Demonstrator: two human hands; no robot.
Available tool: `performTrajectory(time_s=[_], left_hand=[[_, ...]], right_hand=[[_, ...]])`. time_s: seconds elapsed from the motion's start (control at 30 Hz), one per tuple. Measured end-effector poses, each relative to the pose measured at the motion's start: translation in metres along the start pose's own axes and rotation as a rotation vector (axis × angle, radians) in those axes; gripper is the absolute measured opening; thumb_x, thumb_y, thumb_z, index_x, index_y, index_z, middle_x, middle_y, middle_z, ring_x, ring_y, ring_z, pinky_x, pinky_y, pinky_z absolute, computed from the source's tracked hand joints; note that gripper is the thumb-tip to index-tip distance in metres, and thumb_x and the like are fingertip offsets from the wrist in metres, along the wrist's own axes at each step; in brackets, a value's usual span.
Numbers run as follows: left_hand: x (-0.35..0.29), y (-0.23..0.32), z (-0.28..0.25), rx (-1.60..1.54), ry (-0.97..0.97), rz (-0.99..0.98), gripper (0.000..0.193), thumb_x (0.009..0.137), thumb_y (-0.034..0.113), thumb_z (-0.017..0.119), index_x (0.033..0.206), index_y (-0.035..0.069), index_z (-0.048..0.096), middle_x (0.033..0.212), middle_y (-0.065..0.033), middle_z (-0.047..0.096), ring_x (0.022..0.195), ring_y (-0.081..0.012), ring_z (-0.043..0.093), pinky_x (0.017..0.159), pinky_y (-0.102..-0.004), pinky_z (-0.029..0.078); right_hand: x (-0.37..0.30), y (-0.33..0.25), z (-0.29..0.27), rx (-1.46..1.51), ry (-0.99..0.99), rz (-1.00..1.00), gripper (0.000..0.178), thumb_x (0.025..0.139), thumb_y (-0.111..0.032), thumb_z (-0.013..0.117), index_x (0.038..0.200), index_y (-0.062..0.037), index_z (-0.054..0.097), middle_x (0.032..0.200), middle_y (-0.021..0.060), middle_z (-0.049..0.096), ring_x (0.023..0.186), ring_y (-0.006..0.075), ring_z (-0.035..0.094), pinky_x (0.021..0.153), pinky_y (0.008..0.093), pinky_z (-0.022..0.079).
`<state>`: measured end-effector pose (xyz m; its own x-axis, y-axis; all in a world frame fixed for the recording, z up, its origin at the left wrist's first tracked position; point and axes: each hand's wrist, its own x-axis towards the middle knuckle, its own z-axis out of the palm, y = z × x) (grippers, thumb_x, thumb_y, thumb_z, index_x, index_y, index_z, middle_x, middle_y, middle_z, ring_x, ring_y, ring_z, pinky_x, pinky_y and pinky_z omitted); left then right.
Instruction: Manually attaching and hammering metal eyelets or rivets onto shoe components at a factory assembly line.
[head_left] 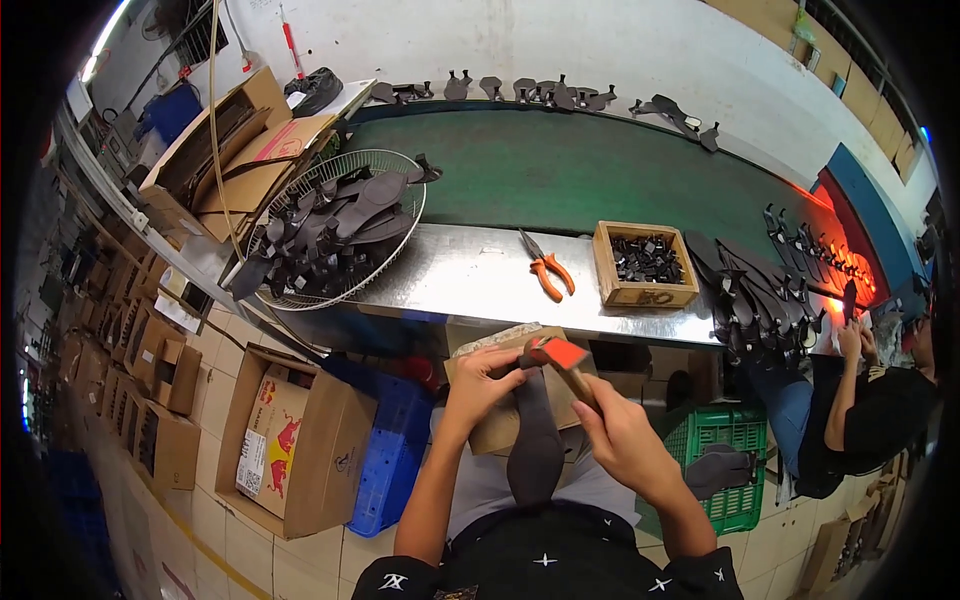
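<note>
Treat the dark sole (535, 450) as a light, thin part, probably firm yet able to flex along its length; its matt surface suggests fair grip and little risk of breakage, though the finish may mark under a hard knock. It lies off the bench (465, 265), beyond the near edge on your side, above a tan block (490, 436) and your lap, with its broad rounded end toward your body and its narrow end toward the bench. Take hold of it by the side edges close to the narrow end, and keep the fingertips clear of the hammer (566, 366). Your left hand (480, 388) is at that narrow end: the thumb and forefinger come together just left of the hammer head, and the broad end extends below them, free of the fingers. The head hides part of this contact, so you cannot tell whether they pinch the sole itself or a small part on it. The fingers of your right hand (632, 445) are wrapped around the hammer handle, to the right of the sole and apart from it. The orange-handled pliers (541, 268) lie on the bench, inward from the near edge, left of the wooden box (648, 294).
</note>
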<state>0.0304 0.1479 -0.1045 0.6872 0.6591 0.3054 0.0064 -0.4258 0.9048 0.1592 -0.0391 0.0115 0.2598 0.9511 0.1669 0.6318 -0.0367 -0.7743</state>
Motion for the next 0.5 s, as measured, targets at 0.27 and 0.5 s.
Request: performTrajectory(time_s=[0.27,0.5], left_hand=[[-0.013,0.017,0.003,0.543,-0.119,-0.045,0.122,0.077,0.043,0.078,0.153,-0.001,-0.007,0.129,-0.0003,0.064,0.138,-0.0241,0.042,0.117,-0.0531,0.017],[-0.016,0.01,-0.001,0.556,-0.105,-0.095,0.118,0.077,0.043,0.078,0.154,0.001,-0.001,0.132,0.0061,0.062,0.138,-0.024,0.041,0.117,-0.0599,0.008]], right_hand=[[-0.037,-0.021,-0.01,0.79,0.33,-0.089,0.033,0.094,-0.008,0.055,0.122,0.0089,0.05,0.069,0.0048,0.055,0.059,0.0136,0.054,0.058,0.0261,0.047],[-0.01,-0.004,-0.001,-0.024,0.131,-0.048,0.03,0.094,-0.006,0.054,0.121,0.0066,0.049,0.093,0.019,0.06,0.075,0.0331,0.065,0.067,0.0355,0.053]])
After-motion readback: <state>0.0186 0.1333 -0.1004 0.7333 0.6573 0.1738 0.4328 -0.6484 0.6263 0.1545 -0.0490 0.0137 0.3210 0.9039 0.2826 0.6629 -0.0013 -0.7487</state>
